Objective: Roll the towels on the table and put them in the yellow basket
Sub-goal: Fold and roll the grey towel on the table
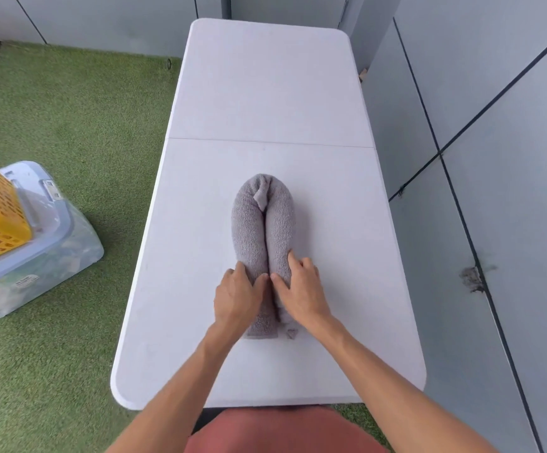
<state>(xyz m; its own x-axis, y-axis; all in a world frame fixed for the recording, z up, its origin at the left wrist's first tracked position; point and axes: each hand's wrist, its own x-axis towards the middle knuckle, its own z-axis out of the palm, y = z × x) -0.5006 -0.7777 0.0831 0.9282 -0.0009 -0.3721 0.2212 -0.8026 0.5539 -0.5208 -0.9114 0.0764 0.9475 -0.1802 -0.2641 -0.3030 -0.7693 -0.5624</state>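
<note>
Both hands, L (237, 297) & R (299, 289), palms down, fingers curled gripping doubled grey towel (263, 220).

We see soft, even daylight with no glare on the white desk (265, 93) and only faint shadows under the forearms near its front edge. The wide lens bows the desk's long edges and the wall panel (494, 125) lines outward. Focus holds at the centre, softening a little toward the picture's corners
</note>
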